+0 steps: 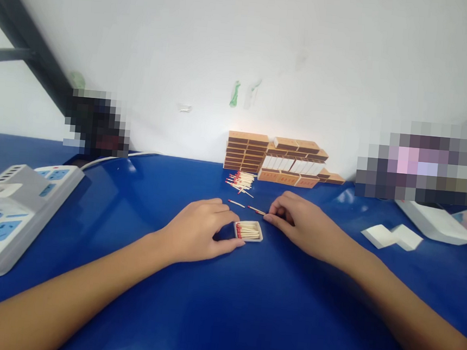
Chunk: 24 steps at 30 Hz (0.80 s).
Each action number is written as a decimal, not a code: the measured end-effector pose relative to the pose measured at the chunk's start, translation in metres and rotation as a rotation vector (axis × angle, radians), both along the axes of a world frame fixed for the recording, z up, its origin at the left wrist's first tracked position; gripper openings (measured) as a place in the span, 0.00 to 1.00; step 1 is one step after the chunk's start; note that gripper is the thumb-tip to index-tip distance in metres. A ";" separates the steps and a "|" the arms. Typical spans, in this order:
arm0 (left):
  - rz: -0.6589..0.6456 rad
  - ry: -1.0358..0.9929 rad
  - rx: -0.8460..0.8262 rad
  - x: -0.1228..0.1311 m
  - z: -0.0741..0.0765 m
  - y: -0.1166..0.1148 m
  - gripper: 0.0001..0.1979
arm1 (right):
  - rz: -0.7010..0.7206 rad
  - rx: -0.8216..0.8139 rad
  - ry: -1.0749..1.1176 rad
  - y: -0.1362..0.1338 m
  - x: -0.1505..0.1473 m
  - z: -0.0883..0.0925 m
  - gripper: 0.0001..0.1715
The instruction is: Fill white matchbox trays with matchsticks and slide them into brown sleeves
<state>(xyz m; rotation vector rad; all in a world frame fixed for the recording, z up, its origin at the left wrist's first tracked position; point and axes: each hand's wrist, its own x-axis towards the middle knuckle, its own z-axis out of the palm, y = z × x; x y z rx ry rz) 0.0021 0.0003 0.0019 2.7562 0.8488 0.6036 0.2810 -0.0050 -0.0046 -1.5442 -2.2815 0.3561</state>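
A small white matchbox tray point(247, 239) holding several red-tipped matches point(248, 231) lies on the blue table. My left hand point(202, 229) grips the tray's left end between thumb and fingers. To the tray's right, my right hand point(295, 218) pinches the end of a match point(256, 210), its red head pointing left. Another loose match point(237, 203) lies just left of that one. Beyond them is a loose pile of matches point(241, 181), most with red heads to the left.
Stacked matchboxes point(247, 151) stand against the white wall behind the pile. Folded white paper point(391, 236) and a white device point(437, 223) are at the right. A power strip point(20, 222) with a plug and cable fills the left side of the blue table point(213, 315).
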 end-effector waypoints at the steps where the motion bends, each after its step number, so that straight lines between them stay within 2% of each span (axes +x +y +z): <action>1: 0.000 -0.001 0.003 0.000 0.000 0.000 0.16 | 0.005 -0.016 -0.018 -0.001 0.001 0.002 0.13; 7: 0.002 -0.008 0.019 0.001 -0.001 0.001 0.15 | -0.006 0.028 -0.017 -0.005 -0.004 0.005 0.11; 14: -0.003 -0.008 0.017 0.000 0.000 0.001 0.16 | -0.010 0.118 0.011 -0.003 -0.018 -0.003 0.05; 19: 0.001 0.002 0.011 0.000 0.001 0.000 0.15 | 0.020 0.082 0.061 0.001 -0.017 -0.004 0.06; 24: 0.007 0.013 0.018 0.002 0.001 0.000 0.15 | 0.002 0.083 0.004 0.001 -0.018 -0.003 0.08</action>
